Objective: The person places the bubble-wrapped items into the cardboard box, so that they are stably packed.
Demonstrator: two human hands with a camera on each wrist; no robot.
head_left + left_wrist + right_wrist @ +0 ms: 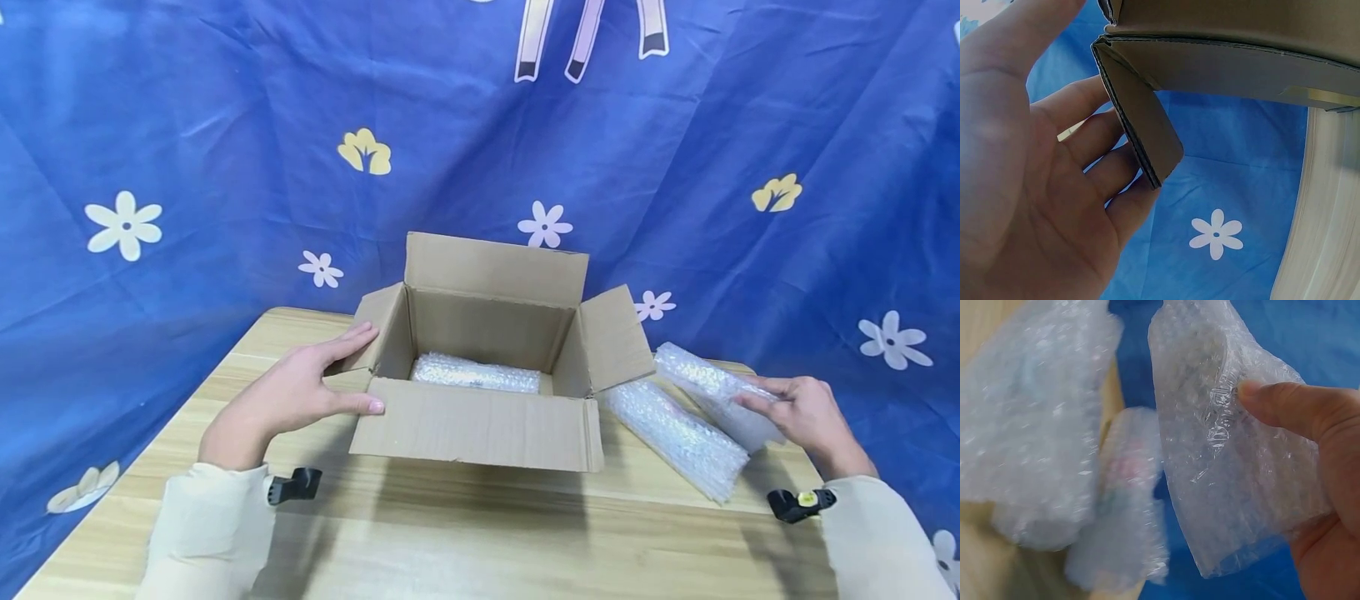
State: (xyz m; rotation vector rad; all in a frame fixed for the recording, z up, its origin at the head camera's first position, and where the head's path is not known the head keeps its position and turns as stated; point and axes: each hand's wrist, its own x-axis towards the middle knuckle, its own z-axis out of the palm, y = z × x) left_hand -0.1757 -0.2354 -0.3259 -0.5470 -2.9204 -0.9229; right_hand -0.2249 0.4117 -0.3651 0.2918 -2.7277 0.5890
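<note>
An open cardboard box (465,425) stands on the table with its flaps spread outward. My left hand (288,396) holds its left front corner, fingers against the left flap (1141,119) and thumb on the front flap. Inside the box lies a bubble-wrapped bundle (476,375). To the right of the box, my right hand (802,412) grips another bubble-wrapped bundle (1210,456), the thumb pressing its near side. A further bubble-wrapped bundle (678,433) lies slanted on the table, between box and hand. The right wrist view also shows a bundle with faint pink and green inside (1125,487).
The wooden table (465,533) extends in front of the box. Behind it hangs a blue cloth (450,100) printed with flowers, close to the box's rear flap. The right flap (617,337) sticks out toward the bundles.
</note>
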